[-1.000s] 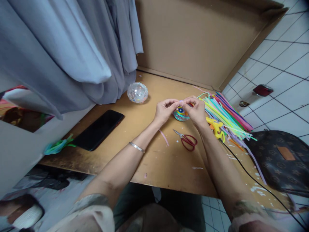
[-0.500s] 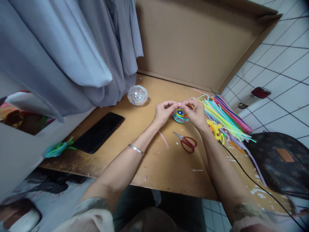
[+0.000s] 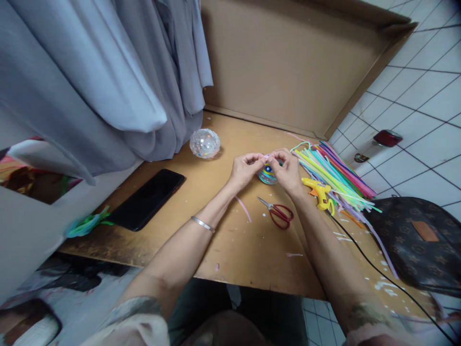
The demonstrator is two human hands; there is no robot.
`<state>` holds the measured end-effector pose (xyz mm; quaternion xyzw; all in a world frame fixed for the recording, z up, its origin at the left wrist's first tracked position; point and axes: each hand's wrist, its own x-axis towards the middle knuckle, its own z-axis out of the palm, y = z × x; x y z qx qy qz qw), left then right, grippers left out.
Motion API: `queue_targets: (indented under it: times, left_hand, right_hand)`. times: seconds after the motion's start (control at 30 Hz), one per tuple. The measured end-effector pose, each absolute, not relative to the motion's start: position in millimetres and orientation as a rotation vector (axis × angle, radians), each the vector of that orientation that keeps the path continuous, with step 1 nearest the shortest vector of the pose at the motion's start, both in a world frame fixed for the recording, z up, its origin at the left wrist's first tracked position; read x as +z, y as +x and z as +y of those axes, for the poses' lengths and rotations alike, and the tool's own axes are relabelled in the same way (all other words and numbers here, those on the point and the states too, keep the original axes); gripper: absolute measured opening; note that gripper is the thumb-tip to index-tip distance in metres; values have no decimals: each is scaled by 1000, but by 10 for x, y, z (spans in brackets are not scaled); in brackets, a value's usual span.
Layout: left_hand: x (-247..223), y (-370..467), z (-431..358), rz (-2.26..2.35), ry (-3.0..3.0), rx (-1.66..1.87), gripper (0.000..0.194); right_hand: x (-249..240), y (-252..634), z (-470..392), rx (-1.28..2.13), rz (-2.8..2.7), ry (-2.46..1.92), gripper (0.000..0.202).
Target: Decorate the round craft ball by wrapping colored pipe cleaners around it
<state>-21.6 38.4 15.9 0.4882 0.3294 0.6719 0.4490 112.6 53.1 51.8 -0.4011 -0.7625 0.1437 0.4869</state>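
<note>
My left hand (image 3: 246, 169) and my right hand (image 3: 286, 169) meet fingertip to fingertip, each pinching a small pink-purple piece (image 3: 266, 157), likely a bit of pipe cleaner. Just below and behind the fingers is a clear ball (image 3: 267, 179) wrapped with coloured strips, blue, yellow and teal; my right hand hides part of it. Scissors with red handles (image 3: 280, 216) lie on the table in front of my hands. A thin pink strip (image 3: 244, 209) rests near my left wrist. By my right forearm lies a yellow glue gun (image 3: 319, 192).
On the wooden table (image 3: 230, 250), a second clear ball (image 3: 204, 143) stands by the grey curtain (image 3: 144, 72). A black phone (image 3: 147, 199) lies left. At right are a bundle of coloured pipe cleaners (image 3: 338, 178), a dark bag (image 3: 421, 245) and the glue gun's black cord (image 3: 363, 246). Cardboard (image 3: 273, 62) stands behind.
My right hand has shifted slightly left, closer to my left hand, uncovering more of the glue gun. My left hand stays almost in place, both still pinching the small piece.
</note>
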Motion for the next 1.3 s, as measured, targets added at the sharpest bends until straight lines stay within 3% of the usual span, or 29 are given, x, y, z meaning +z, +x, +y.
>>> queue_targets:
  times: [0.4,0.73,1.0,1.3]
  left_hand:
    - [120,-185,374,781,1182,1645,42]
    - [106,-200,406,812,1173,1649,33]
    - [100,-237,427,794,1247,1616,33]
    - [116,-238,421,815,1286,1615,35]
  right_hand:
    - [532,1159,570,296,-1888,-1003,15]
    - [493,1184,567,311,-1954,-1031,19]
    - [606,1253,494,-8,-2114,-1033,16]
    - [575,1213,483,16,-2114,-993,15]
